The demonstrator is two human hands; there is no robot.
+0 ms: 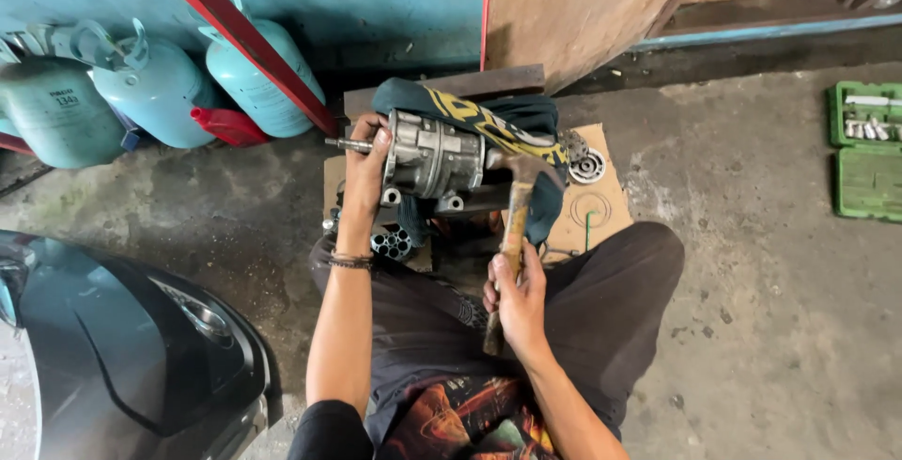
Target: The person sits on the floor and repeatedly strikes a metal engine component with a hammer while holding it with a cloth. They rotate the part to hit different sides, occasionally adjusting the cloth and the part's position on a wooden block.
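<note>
Your left hand (365, 171) grips the compressor (434, 155) end, fingers wrapped on it. Your right hand (515, 293) fists the hammer (512, 225), head touching the compressor, cloth (489, 117) behind.

The hammer (512, 234) handle's middle is hidden inside the right hand (517, 296). The far end of the metal compressor (434, 155) is covered by a dark cloth (489, 117). The green socket case (866, 150) is cut off by the right edge, its contents too small to be told.
</note>
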